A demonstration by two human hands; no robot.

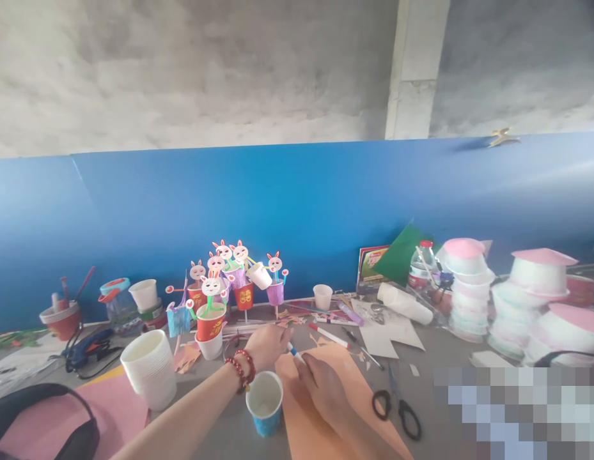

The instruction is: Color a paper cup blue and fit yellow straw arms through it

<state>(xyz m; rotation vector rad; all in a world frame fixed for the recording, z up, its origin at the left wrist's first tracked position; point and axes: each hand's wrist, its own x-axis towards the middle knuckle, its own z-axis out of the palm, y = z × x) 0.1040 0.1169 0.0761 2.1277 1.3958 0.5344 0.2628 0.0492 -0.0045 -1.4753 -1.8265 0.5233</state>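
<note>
Blue partition (297, 211) behind a grey table (224, 425). The right hand (323, 383) has its fingers closed around one blue-ended white marker (295, 352), above one orange paper sheet (357, 383). The left hand (268, 345) has bent fingers beside the marker's blue end; whether they touch it cannot be told. One blue paper cup (265, 409), one pair of scissors (397, 406) and six rabbit faces (212, 285) are visible. Headphones (83, 441) are cut off at left; pixelation obscures the lower right.

Marker (295, 352), smooth plastic; sheet (342, 377), matt paper; cup (265, 421), paper; bracelets (249, 364), glossy beads; scissors (410, 421), metal blades, plastic handles; bottle (418, 278), clear glossy plastic; partition (320, 211), smooth; wall (220, 70), rough, matt.
</note>
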